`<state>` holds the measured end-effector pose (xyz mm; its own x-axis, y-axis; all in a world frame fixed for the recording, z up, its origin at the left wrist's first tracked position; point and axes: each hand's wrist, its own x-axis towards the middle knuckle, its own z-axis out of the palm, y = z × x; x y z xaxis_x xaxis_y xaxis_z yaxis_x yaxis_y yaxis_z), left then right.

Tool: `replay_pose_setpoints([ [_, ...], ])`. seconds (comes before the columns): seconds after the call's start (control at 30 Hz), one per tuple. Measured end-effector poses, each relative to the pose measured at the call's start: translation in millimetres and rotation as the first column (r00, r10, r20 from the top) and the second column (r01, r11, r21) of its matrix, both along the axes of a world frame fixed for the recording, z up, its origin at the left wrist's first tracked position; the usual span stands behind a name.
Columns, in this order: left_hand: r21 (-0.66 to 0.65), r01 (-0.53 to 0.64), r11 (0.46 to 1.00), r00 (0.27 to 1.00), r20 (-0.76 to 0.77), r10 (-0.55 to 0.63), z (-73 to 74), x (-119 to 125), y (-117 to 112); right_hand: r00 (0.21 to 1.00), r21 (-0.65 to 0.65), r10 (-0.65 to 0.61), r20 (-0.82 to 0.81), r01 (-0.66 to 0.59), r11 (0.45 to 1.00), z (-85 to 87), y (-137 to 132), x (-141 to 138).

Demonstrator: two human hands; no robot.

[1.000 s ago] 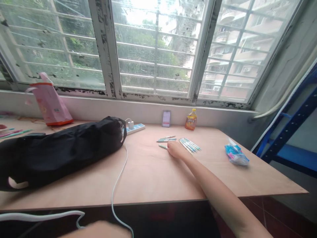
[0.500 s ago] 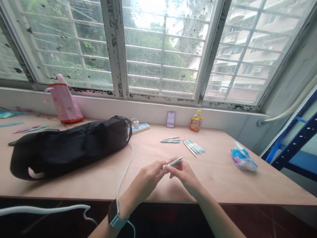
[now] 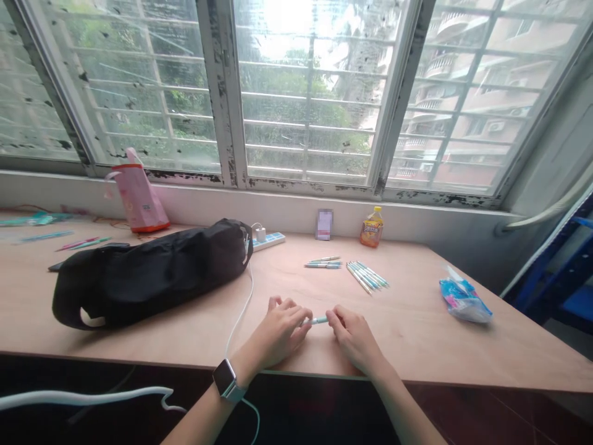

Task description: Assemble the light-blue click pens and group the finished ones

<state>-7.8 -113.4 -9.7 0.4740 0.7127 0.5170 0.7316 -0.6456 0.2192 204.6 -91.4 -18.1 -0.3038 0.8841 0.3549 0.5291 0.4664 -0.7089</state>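
Observation:
My left hand point(image 3: 280, 330) and my right hand point(image 3: 354, 340) rest near the table's front edge, facing each other. A slim teal-and-white pen point(image 3: 319, 320) lies level between them, its ends hidden in my fingers. Both hands grip it. Beyond them on the light wooden table point(image 3: 407, 334), two groups of similar pens lie side by side: a small one point(image 3: 323, 262) and a larger fanned one point(image 3: 365, 276).
A long black bag point(image 3: 152, 272) lies left of my hands, with a white cable point(image 3: 243, 315) running from a power strip point(image 3: 267, 241). An orange drink bottle point(image 3: 372, 227) stands against the windowsill. A plastic packet point(image 3: 464, 301) lies right. A smartwatch point(image 3: 227, 380) is on my left wrist.
The pen my right hand picked from the table has dropped from a tilted hold to level, and both hands now grip it. My hands have moved apart, and the view has shifted slightly.

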Motion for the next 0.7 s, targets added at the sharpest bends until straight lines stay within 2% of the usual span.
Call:
replay_pose_setpoints([
  [0.1,0.010,-0.015,1.000,1.000,-0.001,0.015,-0.7,2.2,-1.3,0.999,-0.020,0.045,-0.016,-0.045,0.999,-0.7,1.1,0.5],
  [0.27,0.054,0.066,0.996,0.995,-0.074,-0.062,-2.9,2.1,0.9,0.973,-0.004,0.229,0.026,-0.229,0.973,-0.1,-3.3,2.4],
  [0.33,0.076,0.082,0.994,0.989,-0.127,-0.071,-3.4,1.6,2.1,0.975,0.018,0.216,0.055,-0.217,0.976,-1.2,-3.6,2.2],
  [0.47,0.085,0.071,0.994,0.989,-0.133,-0.059,-3.2,0.7,2.4,0.993,0.019,0.100,0.059,-0.101,0.995,-3.4,-1.3,3.1],
  [0.6,0.021,0.031,0.999,0.988,-0.155,-0.027,-2.6,2.0,0.4,0.982,-0.013,0.165,0.089,-0.164,0.986,-1.7,-2.3,4.4],
  [0.7,-0.030,-0.001,1.000,0.983,-0.184,-0.005,-2.3,4.5,-0.9,0.982,0.000,0.167,0.087,-0.168,0.986,0.3,-3.8,3.5],
])
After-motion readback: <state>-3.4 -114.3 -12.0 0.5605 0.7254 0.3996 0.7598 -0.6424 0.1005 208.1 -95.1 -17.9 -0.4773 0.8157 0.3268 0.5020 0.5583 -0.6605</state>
